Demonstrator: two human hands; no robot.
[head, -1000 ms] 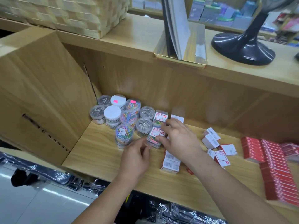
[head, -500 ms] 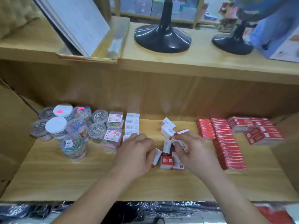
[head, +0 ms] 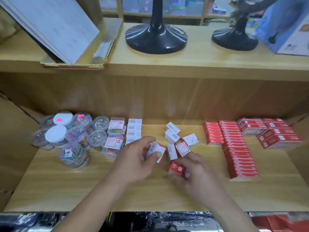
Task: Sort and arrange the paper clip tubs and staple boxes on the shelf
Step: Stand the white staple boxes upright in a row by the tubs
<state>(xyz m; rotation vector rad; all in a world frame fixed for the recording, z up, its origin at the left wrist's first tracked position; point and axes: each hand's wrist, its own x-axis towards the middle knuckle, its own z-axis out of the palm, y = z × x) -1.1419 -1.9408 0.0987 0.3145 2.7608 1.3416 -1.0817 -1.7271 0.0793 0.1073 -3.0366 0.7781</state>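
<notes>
Left hand lifted white box; right hand grips red box.

round clip tubs clustered left, red staple boxes rowed right

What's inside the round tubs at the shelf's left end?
The front tub holds coloured paper clips; the clear tub beside the square boxes holds silver clips. The white-lidded tub is covered from above, so its contents cannot be told.

Stationery shop: stocked staple boxes
</notes>
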